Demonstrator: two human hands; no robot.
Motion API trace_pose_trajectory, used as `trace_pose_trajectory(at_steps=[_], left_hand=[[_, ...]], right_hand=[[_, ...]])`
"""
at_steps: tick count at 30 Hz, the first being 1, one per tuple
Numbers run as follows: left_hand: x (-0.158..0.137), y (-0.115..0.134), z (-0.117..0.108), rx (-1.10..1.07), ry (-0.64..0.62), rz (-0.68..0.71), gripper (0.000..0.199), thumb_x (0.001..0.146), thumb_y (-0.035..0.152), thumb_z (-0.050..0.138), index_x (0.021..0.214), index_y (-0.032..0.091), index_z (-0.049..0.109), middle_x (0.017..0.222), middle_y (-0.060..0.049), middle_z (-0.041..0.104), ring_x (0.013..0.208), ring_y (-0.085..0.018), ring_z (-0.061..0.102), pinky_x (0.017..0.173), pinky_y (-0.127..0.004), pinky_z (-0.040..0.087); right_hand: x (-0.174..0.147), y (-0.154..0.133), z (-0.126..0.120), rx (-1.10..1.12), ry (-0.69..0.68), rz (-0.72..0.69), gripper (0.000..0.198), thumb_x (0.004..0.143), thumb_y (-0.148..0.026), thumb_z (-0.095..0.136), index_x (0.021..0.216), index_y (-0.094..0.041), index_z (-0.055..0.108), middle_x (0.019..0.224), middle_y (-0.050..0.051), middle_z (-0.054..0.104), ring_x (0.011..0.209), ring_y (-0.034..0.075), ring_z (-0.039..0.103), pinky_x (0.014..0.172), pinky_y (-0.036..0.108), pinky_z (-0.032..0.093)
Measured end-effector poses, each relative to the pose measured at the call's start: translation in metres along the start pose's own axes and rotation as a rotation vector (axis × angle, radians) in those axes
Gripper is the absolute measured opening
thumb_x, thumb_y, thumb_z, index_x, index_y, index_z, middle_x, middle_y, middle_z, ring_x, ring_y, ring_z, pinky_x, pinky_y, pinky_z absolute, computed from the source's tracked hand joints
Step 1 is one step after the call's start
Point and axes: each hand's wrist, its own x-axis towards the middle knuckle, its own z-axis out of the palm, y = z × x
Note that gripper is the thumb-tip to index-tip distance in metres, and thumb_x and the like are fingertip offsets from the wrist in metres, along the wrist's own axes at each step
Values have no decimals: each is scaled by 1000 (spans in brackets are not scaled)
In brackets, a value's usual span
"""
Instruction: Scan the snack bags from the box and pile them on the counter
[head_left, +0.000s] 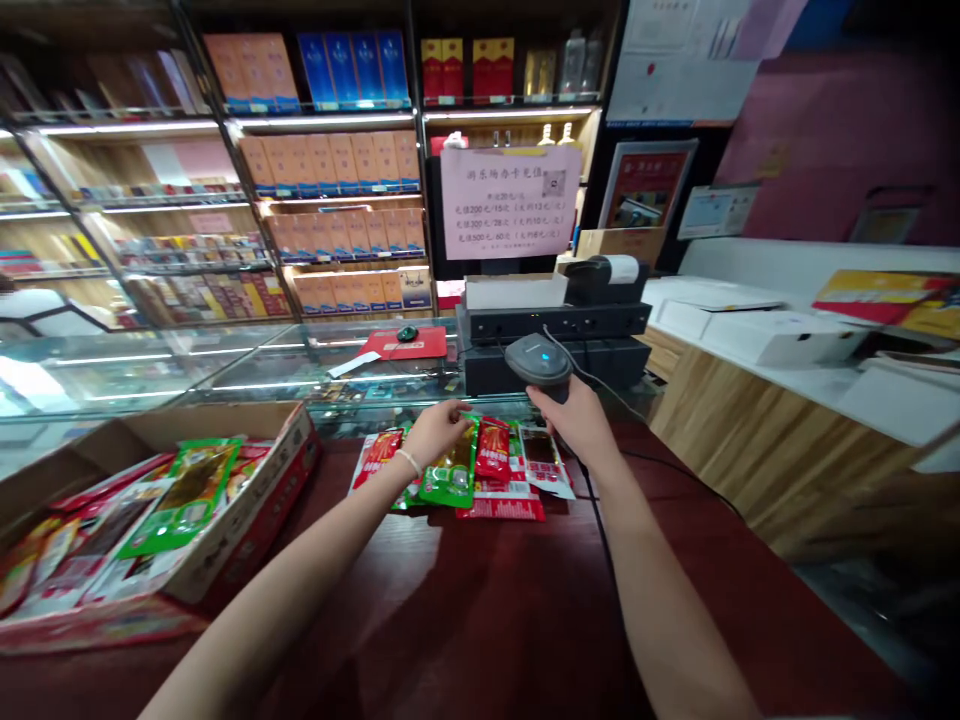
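Green packet (pixel 448 478): one, uppermost in a loose row at the far side of the dark red counter (pixel 420 630).
Left hand (pixel 437 432): at the packet's upper edge, fingers narrow and curled; whether they pinch the film, cannot tell.
Right hand (pixel 576 418): fingers wrapped round the handle of the scanner (pixel 538 360), grey, blue light lit, head apart from the packets.
Red packet (pixel 493 448): just right of the green.
White packet (pixel 553 475): further right, below the right hand.
Step in hand, as judged: a packet handled beneath a raised scanner. Next move seems to call for a flattened printed code facing the scanner head, with both wrists steady.
Box (pixel 255 530): open, left, holding similar packets.
Mouse (pixel 407 334): on a red mat (pixel 424 346), beyond the row.
Printer (pixel 592 283): black, beyond the scanner.
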Motion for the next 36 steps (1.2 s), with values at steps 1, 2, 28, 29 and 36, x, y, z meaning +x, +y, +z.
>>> trace_pose_trajectory(at_steps=[1,2,28,29,36], left_hand=[[-5,-2,-14,-23,17,0,29,84,27,56,108,18,68,82,-4,71,75,-18,67,70,-25,49],[-10,-5,-28,-42,36,2,28,84,28,56,107,18,69,83,-4,72,75,-18,67,70,-25,49],[-217,-280,-284,165,473,-551,35,79,38,59,105,17,70,90,-7,73,78,-19,67,69,-26,52],[-222,-287,-285,189,452,-560,36,79,39,60,106,17,70,89,-7,72,79,-20,67,71,-27,52],[-238,-311,-280,506,62,-733,52,59,43,76,103,16,68,108,-17,65,98,-34,63,88,-40,46]], right_hand=[[-3,-6,6,-2,0,-4,27,76,-45,64,85,-20,60,48,-3,57,36,16,53,44,26,42],[-6,-12,13,7,-4,-4,27,75,-45,64,84,-20,60,47,-3,57,37,16,53,44,27,43],[-77,-168,311,92,-488,-275,36,78,-49,60,100,-20,65,75,7,70,64,24,66,58,31,47],[-77,-167,315,79,-505,-279,37,78,-49,60,102,-21,64,76,7,71,64,24,66,58,31,47],[-80,-160,321,51,-540,-297,41,78,-50,62,107,-21,64,89,10,73,83,28,69,68,33,48]])
